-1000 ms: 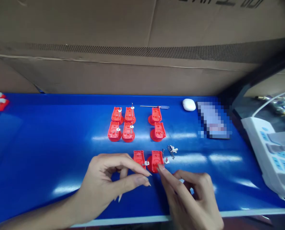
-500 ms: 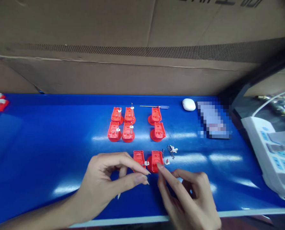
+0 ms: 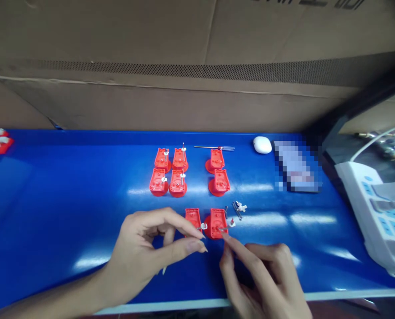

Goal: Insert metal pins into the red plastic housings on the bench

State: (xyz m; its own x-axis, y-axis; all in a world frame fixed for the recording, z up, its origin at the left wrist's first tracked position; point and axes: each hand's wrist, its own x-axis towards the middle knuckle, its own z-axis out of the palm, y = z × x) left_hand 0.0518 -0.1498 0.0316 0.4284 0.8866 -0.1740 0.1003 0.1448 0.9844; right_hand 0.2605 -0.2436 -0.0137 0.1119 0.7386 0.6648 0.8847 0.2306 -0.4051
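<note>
My left hand [image 3: 157, 254] hovers at the near side of two red plastic housings. Its thumb and index finger curve toward each other with a gap between the tips, and I see nothing in it. The left red housing [image 3: 193, 216] has a white cap on a thin metal shaft [image 3: 204, 226] at its right edge. My right hand [image 3: 260, 277] is at the lower edge of the right red housing [image 3: 218, 218], its fingertips slightly apart. A similar shaft with a white piece and red tip [image 3: 232, 223] lies across that housing's right wall.
Behind stand several red housings [image 3: 177, 179], the left ones with white-capped shafts, and a screwdriver [image 3: 214, 148]. Loose metal pins [image 3: 237, 211] and small white pieces [image 3: 242, 207] lie to the right. Farther right are a white case [image 3: 262, 145], a blurred-out flat object [image 3: 297, 168] and a power strip [image 3: 375, 217].
My right hand has drawn back slightly toward me and to the right, off the right housing's interior, uncovering the shaft there. My left hand has barely shifted.
</note>
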